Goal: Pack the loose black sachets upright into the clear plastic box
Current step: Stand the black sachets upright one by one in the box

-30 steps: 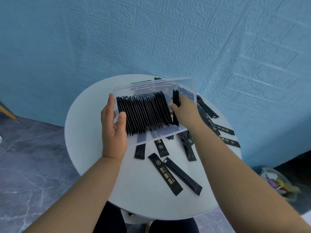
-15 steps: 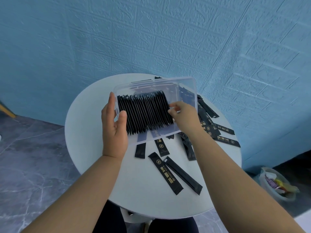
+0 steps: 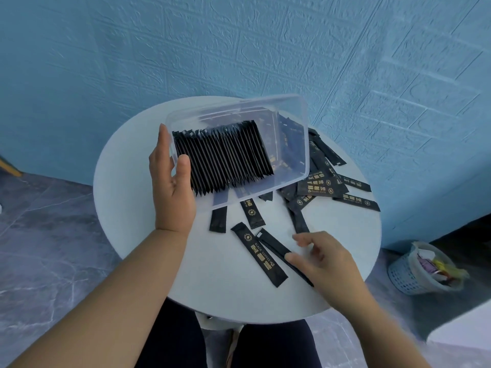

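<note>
Right hand (image 3: 326,261) is nearest, on the near side of the clear plastic box (image 3: 291,107), fingers spread and loose, thumb touching the near end of a plain sachet (image 3: 276,248); nothing pinched as far as I can tell, fingertips are blurred. A labelled sachet (image 3: 259,257) lies flat just beside it on the counter (image 3: 132,208). Left hand (image 3: 172,187) grips the box's left end, thumb hooked over the rim, fingers along the outer wall, box tipped up toward the camera. Packed row (image 3: 225,160) stands on edge and fills the box from its left end to roughly two thirds across; the right end is free. More short ends stick out from under the box's near edge, and a loose pile (image 3: 324,181) sits to the right of and behind the box. Step in hand: picking the next sachet. Next move needs a thumb-and-finger pinch on the plain one, turn it on edge, slot it against the right end of the row. Thin and flat on the counter, so probably needs an edge lift first.
</note>
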Motion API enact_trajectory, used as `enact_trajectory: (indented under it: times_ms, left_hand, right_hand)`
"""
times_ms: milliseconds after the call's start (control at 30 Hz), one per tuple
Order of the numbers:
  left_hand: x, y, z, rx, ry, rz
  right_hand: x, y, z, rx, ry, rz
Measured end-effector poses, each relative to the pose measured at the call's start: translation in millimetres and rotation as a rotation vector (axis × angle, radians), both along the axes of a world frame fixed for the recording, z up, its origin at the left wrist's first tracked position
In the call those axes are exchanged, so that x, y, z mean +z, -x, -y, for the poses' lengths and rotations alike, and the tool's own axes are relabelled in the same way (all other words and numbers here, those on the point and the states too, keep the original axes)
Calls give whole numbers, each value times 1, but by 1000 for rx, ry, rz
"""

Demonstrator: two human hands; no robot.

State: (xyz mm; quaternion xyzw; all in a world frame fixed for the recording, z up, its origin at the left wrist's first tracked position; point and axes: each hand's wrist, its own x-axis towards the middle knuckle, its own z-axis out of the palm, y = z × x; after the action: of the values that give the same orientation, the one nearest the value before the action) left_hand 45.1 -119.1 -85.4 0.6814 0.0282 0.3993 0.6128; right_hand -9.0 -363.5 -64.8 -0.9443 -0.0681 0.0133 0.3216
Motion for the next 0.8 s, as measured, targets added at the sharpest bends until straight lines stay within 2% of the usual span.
enact_trajectory:
  times_ms: [200, 300, 467, 633, 800]
  left_hand:
    - [-1, 0, 0, 18, -19, 5]
    - [-3, 0, 0, 26, -22, 15]
    - [-3, -1, 0, 32, -22, 9]
    - [-3, 0, 0, 27, -18, 5]
    - [-1, 1, 1, 24, -3, -5]
  right_hand:
    - [7, -11, -3, 57, 187, -153]
    - [12, -14, 0, 54, 98, -210]
    - [14, -6, -22, 89, -59, -165]
    - [7, -2, -50, 133, 170, -115]
    - [10, -4, -58, 151, 239, -125]
